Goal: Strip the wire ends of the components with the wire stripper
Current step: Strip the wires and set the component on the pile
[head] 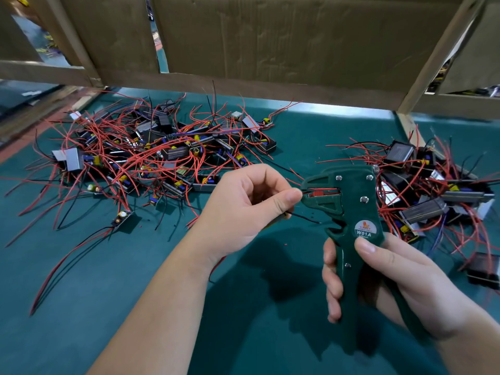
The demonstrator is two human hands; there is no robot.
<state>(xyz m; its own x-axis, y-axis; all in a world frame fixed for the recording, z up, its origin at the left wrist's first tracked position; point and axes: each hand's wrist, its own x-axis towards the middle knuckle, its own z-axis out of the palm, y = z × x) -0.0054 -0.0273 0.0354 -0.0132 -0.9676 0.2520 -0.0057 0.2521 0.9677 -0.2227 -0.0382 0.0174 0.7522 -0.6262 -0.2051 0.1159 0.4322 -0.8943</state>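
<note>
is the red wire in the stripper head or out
In: the red wire, pinched by the left hand, runs into the head of the wire stripper, gripped by the right hand.

Both forearms reach forward. The left grip [243,204] pinches a wire [322,189] between thumb and forefinger; the right grip [392,280] curls around the wire stripper [351,185].

A matte teal-green surface [81,307] is filling the lower and middle frame. A wide sheet of creased brown cardboard [284,36] is standing along its far edge across the top, with a second brown cardboard panel [108,28] to its left. A narrow gap [158,36] between them is showing blurred background. A pale wooden post [441,54] is slanting through the upper right, and a pale wooden rail [40,71] is crossing the upper left.
</note>
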